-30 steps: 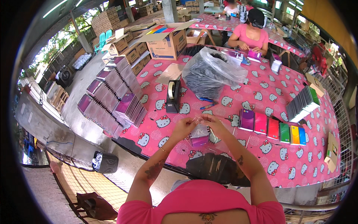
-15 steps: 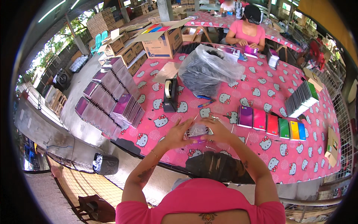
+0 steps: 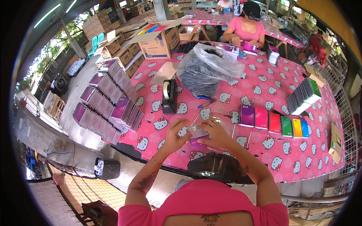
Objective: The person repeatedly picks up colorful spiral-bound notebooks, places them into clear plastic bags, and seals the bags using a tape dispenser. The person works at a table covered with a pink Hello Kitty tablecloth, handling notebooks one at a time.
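Observation:
Between my hands, at the table's near side, lies a small purple spiral notebook [image 3: 196,142] in a clear plastic sleeve. My left hand [image 3: 176,134] closes on the sleeve's left edge. With bent fingers, my right hand [image 3: 216,135] grips the sleeve at its upper right. The fingers hide part of the notebook. Loose clear plastic [image 3: 229,126] spreads on the cloth beside my right hand. Just beyond stand a black tape dispenser [image 3: 169,98] and two blue pens [image 3: 205,101]. To the right, a row of colored notebooks includes a red one [image 3: 275,123].
Stacked wrapped notebooks [image 3: 98,101] stand at the left edge. Behind the dispenser sits a plastic bag of black coils [image 3: 200,75]. An open carton [image 3: 160,43] stands far left. More notebooks [image 3: 302,97] stand at right. A co-worker [image 3: 247,32] handles purple notebooks across the table.
My fingers have drawn in from spread over the notebook to gripping its plastic, with the left hand slightly farther left. The co-worker's one hand has moved left toward other notebooks.

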{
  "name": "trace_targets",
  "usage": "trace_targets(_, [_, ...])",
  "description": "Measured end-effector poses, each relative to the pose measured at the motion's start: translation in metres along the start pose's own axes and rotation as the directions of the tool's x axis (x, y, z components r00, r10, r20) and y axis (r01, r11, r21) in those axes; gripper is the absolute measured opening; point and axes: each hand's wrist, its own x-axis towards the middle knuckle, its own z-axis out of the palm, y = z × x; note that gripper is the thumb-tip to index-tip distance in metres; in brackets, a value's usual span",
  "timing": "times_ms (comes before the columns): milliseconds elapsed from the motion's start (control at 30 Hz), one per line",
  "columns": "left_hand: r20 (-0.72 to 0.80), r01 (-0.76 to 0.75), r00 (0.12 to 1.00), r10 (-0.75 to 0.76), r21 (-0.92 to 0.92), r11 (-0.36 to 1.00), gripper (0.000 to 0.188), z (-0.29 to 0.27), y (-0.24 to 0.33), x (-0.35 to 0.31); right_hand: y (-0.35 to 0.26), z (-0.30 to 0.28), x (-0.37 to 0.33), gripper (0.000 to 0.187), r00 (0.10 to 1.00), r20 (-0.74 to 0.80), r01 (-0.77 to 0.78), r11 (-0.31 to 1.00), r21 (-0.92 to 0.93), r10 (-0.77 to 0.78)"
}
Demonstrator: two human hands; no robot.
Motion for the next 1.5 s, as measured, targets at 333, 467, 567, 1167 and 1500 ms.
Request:
trace_targets(333, [0.194,-0.235,0.964,0.183,0.296,0.926,0.038,0.01,-0.022,-0.004,0.013,0.013,-0.003,0.022,0.997,-0.061,0.049,0.998,0.047,-0.046])
trace_targets(467, [0.231,-0.243,0.956,0.18,0.287,0.927,0.03,0.008,-0.048,0.007,0.008,0.011,0.004,0.017,1.0,0.014,-0.006,0.997,0.081,0.005])
trace_targets(567, [0.198,-0.011,0.979,-0.045,0.275,0.962,0.031,0.014,-0.028,0.019,0.002,0.014,0.006,0.026,0.997,-0.067,-0.034,0.997,-0.071,0.029])
trace_targets(1167, [-0.35,0.652,0.633,-0.69,-0.239,0.719,0.038,-0.045,-0.215,0.079,0.028,0.044,0.007,0.053,0.832,0.045,-0.38,0.508,0.773,0.554])
trace_targets(1500, [-0.387,0.497,0.683,-0.619,-0.373,0.783,0.015,-0.04,-0.252,0.024,0.019,0.048,0.011,0.051,0.809,0.073,-0.416,0.481,0.771,0.583])
